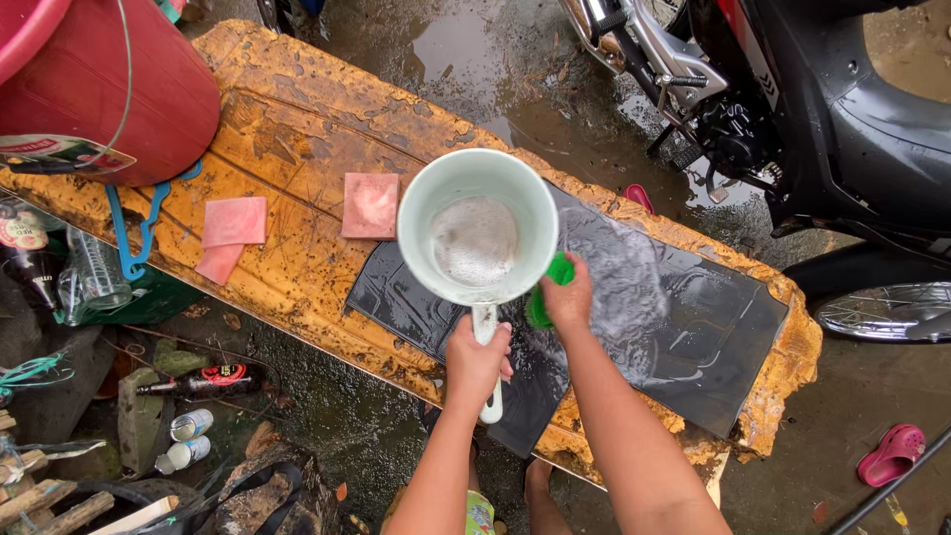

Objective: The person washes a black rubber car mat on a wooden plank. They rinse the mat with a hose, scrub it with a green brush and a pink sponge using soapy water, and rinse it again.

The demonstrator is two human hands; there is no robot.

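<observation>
A black rubber floor mat (684, 327) lies wet and soapy across the right half of a worn yellow slab (297, 129), its far end near the slab's right edge. The person's right hand (570, 297) is clenched on a green scrubber (547, 289) and presses it to the mat's left-middle, beside a patch of white lather. The left hand (477, 359) grips the white handle of a pale green water dipper (477, 226), held level above the mat's left end with a little foamy water in its bottom. The step in hand looks like scrubbing with a pour to hand; tipping the dipper over the suds would call for a slow wrist roll while the scrubber stays flat on the rubber (the wet surface looks slippery).

Three pink sponge cloths (369, 205) lie on the slab toward its left, a red bucket (109, 89) stands at its left end with a blue hanger (139, 233) beside it, and a motorcycle (792, 109) is parked beyond the far edge on wet ground.
</observation>
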